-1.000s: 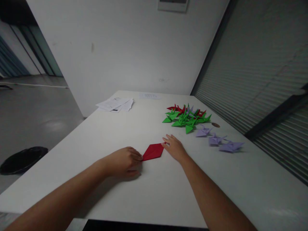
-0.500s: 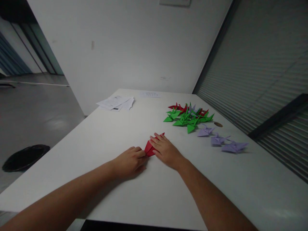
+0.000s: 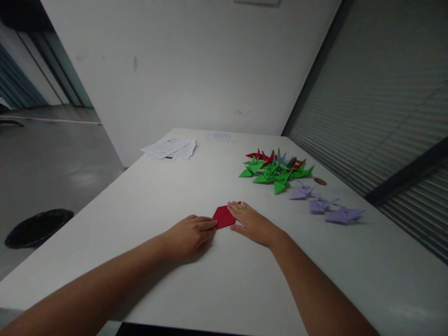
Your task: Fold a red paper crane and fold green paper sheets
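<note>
A folded piece of red origami paper [image 3: 223, 218] lies flat on the white table between my hands. My left hand [image 3: 192, 237] is curled at its left edge, with thumb and fingers closed on the paper's corner. Across its right end rests my right hand [image 3: 252, 223], fingers stretched out and lying flat, covering part of the paper. Beyond my right hand sits a cluster of paper cranes, with green cranes [image 3: 268, 175] in front and red cranes [image 3: 266, 157] behind. Several light purple cranes [image 3: 345, 215] stand to the right.
Printed sheets of paper [image 3: 170, 148] lie at the table's far left, and another sheet [image 3: 220, 136] lies near the wall. A small brown disc [image 3: 320, 181] is by the right edge. A black-lined bin [image 3: 38, 227] stands on the floor at left, and blinds [image 3: 378, 93] line the right side.
The red paper now shows a broader, flatter face, where a narrower folded shape with a centre crease was seen. My right hand has slid slightly right and down; my left hand stays at the corner.
</note>
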The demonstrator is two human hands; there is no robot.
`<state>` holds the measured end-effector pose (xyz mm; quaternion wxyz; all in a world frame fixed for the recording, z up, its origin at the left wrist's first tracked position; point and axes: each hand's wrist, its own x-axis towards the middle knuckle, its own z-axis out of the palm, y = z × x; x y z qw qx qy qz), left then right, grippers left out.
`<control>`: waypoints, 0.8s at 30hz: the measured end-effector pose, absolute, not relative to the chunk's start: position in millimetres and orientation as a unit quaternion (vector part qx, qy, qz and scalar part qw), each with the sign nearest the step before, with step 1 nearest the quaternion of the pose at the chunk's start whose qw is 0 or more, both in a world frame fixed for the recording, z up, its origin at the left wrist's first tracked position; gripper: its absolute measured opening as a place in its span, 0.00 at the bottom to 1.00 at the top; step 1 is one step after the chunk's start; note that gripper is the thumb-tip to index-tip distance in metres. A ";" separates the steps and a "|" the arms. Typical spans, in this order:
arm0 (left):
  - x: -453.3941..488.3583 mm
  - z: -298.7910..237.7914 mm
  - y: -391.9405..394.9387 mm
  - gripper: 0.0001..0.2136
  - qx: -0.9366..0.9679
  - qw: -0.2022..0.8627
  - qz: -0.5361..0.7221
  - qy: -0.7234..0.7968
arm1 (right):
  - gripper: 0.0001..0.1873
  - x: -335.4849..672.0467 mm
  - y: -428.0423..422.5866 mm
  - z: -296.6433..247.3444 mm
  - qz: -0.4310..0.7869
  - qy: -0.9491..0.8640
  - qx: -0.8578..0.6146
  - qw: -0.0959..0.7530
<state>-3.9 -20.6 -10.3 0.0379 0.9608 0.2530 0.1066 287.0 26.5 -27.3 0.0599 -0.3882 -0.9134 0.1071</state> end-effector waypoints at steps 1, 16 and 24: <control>-4.0 -10.3 -20.4 0.20 0.961 0.038 0.107 0.253 | 0.37 290.0 27.5 -28.0 0.107 -0.911 -0.395 0.055; -5.6 -4.9 -22.2 0.20 0.959 0.053 0.116 0.252 | 0.35 316.9 36.7 -42.8 0.082 -0.896 -0.425 0.096; -5.5 -6.8 -17.3 0.14 0.959 0.051 0.134 0.246 | 0.27 305.5 32.0 -32.8 0.079 -0.890 -0.408 0.186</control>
